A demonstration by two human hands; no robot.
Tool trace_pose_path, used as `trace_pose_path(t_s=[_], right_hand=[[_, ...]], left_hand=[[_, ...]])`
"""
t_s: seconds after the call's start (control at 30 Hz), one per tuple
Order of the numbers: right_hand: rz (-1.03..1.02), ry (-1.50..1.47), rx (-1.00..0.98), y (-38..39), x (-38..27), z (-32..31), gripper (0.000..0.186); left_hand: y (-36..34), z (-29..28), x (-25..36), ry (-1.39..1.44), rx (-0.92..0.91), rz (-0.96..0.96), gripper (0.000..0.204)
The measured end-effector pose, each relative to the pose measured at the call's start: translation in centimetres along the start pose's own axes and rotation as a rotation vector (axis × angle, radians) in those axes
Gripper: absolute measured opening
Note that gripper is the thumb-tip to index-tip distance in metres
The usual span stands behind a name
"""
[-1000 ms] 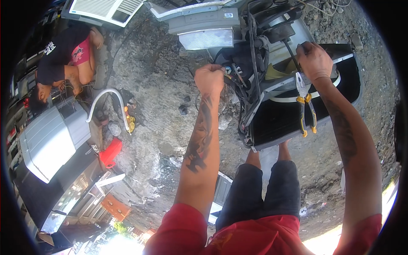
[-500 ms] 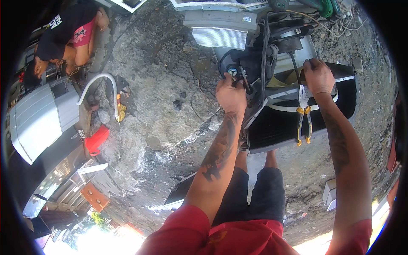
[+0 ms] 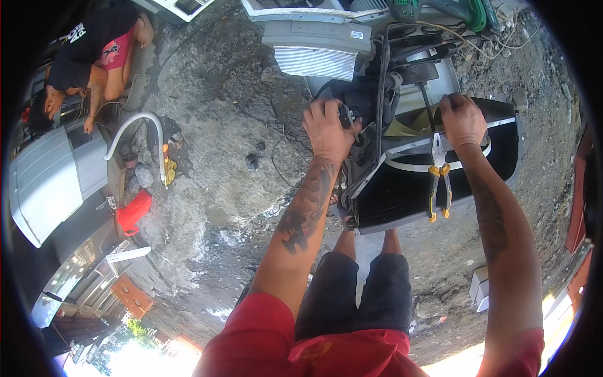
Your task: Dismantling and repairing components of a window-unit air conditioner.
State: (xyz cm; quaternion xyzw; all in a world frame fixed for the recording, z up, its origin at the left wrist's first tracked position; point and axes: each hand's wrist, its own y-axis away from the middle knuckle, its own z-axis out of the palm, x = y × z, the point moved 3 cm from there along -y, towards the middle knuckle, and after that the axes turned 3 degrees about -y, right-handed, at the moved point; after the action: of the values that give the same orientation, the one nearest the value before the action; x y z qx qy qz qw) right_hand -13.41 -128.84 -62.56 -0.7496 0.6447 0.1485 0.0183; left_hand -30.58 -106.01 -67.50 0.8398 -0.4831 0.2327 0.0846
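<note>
A black-sided appliance housing [image 3: 402, 198] with a metal rim and a white ring stands upright before me. At its left side my left hand [image 3: 330, 129] has its fingers closed round the end of a dark, rounded motor-like part [image 3: 361, 94]; the fingertips are partly hidden. My right hand [image 3: 463, 122] is curled over the upper right part of the housing, fingers bent down behind its edge. Between the hands, combination pliers [image 3: 440, 176] with yellow and grey handles hang by the rim, touched by neither hand. A dark rod [image 3: 428, 100] rises above their jaws.
A finned grey unit [image 3: 317, 47] and a green power tool [image 3: 468, 12] lie beyond. Far left, another person [image 3: 94, 56] crouches by a white casing [image 3: 47, 182]. A curved white hose [image 3: 141, 116] and a red object [image 3: 133, 212] lie on the rough ground [image 3: 220, 144].
My left hand has turned and spread its grip over the motor-like part's end, covering its metal tip. The whole view has shifted slightly. The other person's arm has reached down toward the white casing.
</note>
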Motion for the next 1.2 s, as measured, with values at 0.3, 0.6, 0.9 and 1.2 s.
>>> trace_pose_path(t_s=[0.3, 0.6, 0.9, 1.2], right_hand=[[-0.005, -0.025, 0.030, 0.1, 0.3, 0.0, 0.033], [-0.015, -0.054, 0.024, 0.2, -0.2, -0.4, 0.033], [-0.017, -0.059, 0.022, 0.2, -0.1, -0.4, 0.032], [-0.022, -0.040, 0.010, 0.1, 0.1, -0.2, 0.033]], left_hand=[[-0.6, 0.8, -0.5, 0.110, 0.057, 0.015, 0.054], [-1.0, 0.8, 0.0, 0.012, 0.038, 0.030, 0.057], [0.7, -0.5, -1.3, 0.240, -0.056, 0.035, 0.053], [-0.9, 0.9, -1.1, 0.170, 0.073, -0.223, 0.066]])
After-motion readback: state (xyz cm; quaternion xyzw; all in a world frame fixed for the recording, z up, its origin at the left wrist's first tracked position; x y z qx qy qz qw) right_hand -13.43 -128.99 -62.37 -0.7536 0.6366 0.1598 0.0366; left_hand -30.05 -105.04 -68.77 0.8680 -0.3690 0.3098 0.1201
